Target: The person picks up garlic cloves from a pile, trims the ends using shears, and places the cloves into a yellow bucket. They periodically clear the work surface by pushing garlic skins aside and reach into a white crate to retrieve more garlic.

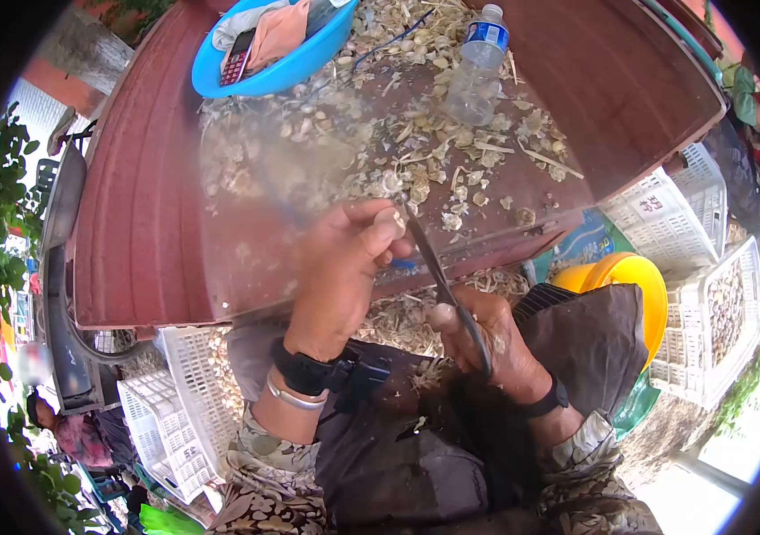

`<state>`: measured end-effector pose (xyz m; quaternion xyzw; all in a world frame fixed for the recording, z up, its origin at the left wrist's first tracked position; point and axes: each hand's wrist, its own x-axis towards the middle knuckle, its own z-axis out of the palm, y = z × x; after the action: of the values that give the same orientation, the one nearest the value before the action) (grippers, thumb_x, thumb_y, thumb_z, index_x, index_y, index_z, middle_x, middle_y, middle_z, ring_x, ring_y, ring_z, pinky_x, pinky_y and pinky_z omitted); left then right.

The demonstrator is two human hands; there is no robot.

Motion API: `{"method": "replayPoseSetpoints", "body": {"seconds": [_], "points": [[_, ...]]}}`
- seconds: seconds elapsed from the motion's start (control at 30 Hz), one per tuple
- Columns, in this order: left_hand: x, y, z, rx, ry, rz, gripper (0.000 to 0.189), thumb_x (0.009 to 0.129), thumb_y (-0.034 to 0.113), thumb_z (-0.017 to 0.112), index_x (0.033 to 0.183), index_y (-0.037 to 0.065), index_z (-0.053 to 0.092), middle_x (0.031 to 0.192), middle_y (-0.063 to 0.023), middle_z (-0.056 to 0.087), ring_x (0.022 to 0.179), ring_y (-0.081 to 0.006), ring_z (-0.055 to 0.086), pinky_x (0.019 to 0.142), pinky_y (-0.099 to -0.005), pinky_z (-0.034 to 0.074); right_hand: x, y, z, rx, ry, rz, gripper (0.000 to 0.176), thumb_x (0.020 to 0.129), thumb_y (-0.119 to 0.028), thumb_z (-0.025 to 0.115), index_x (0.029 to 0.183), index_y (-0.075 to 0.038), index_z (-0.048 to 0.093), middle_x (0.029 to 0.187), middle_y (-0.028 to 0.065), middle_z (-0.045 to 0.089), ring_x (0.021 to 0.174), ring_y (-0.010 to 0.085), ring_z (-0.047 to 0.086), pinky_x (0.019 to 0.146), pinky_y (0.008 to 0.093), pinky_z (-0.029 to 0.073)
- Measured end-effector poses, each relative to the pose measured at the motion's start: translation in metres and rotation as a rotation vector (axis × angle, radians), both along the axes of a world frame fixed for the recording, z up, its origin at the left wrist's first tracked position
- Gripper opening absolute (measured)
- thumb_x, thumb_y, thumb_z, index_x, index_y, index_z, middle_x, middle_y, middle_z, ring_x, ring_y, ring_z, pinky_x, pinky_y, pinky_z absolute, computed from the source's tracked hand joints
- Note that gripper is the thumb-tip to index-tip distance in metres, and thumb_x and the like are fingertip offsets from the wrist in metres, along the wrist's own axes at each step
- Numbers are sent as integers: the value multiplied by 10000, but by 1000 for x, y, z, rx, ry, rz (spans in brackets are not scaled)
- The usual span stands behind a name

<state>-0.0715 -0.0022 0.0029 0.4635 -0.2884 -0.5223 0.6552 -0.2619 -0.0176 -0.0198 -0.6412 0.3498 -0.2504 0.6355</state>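
Note:
My left hand is raised just above the front edge of the red table, thumb and fingers pinched together. At its fingertips is a small pale piece of garlic, blurred and partly hidden. My right hand, lower and to the right, is closed around the handle of long dark metal scissors. Their blades point up and left, with the tips close to my left fingertips. Pale wrapping covers both thumb tips. Garlic skins and scraps lie scattered over the tabletop beyond my hands.
On the table are a blue basin with a phone and cloths, and a plastic bottle. White crates stand right; another crate is at left. A yellow bucket sits by my right knee.

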Motion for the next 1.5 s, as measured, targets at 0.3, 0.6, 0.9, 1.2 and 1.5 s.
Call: {"method": "replayPoseSetpoints", "body": {"seconds": [0.3,0.6,0.9,1.2,1.5], "points": [[41,94,19,2,-133,313,128,838,-6,550,951,18,605,838,-27,580,686,-93,477,609,-212,380,21,10,-3,315,-213,-137,540,947,-522,448,854,-1,552,634,35,532,499,99,505,437,246,409],[98,174,40,446,-1459,385,231,864,42,549,1074,-7,632,918,-105,674,865,-187,632,751,-282,473,16,0,11,266,-182,-178,559,949,-531,426,898,11,553,685,36,535,529,103,522,481,241,420],[165,-118,-48,-245,-1845,252,241,887,132,508,1068,46,641,904,-202,630,784,-352,614,726,-426,476,19,-7,-1,209,-147,-127,546,927,-527,477,905,13,551,680,40,551,507,100,528,465,237,410],[180,-134,-53,13,-1346,113,148,837,137,623,910,12,656,764,-94,644,752,-225,632,640,-335,480,17,-18,0,248,-97,-163,523,924,-533,479,841,-20,529,668,14,528,514,72,499,466,219,397],[86,-34,-6,117,186,49,221,899,72,594,1104,-6,571,847,-44,566,758,-121,547,576,-193,427,24,-8,-15,-367,189,-183,504,839,-468,650,868,17,515,657,145,512,632,358,542,563,413,413]]}}
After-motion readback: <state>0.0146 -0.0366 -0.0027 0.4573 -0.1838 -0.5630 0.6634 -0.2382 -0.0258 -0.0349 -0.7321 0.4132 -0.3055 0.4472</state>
